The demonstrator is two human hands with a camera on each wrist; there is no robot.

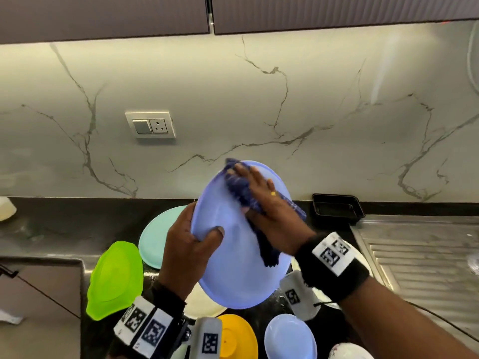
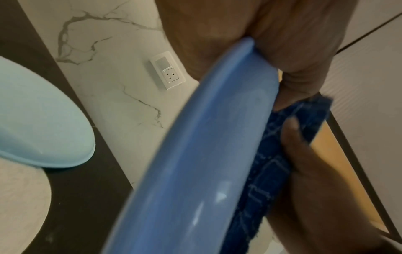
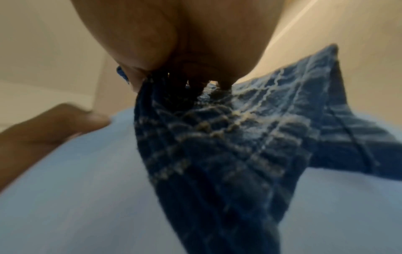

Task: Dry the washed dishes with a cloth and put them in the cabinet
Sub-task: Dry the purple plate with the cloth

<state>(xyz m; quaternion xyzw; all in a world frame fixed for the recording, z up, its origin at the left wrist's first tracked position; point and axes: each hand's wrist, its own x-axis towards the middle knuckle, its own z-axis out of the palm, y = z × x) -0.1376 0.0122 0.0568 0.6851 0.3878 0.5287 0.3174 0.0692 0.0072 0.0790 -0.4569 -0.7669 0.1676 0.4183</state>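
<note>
The left hand (image 1: 186, 244) grips the left rim of a round, pale blue plastic plate (image 1: 233, 268), thumb curled over the near face and fingers behind it, holding the plate tilted above the dark stone counter (image 1: 51, 224). The right hand (image 1: 269, 203) lies across the far, upper part of that plate, its fingers fairly straight and pressing a dark blue checked cloth (image 1: 242, 190) flat against the plate's face; the cloth trails down from under the palm toward the plate's middle. In the right wrist view the fingers bunch the cloth (image 3: 217, 146) against the blue surface, though the picture is blurred.

On the counter beneath the held plate lie other plastic dishes: a teal round plate (image 1: 155, 237) to the far left, a lime green wavy-edged plate (image 1: 114, 278) nearer left, a cream plate (image 1: 204, 304) partly under the blue one, an orange dish (image 1: 238, 338) and a small pale blue bowl (image 1: 287, 340) at the near edge. A black rectangular tray (image 1: 337, 208) sits against the marble backsplash (image 1: 233, 112) at the right, beside a steel draining board (image 1: 425, 260). 2 closed cabinet doors (image 1: 103, 16) hang above.
</note>
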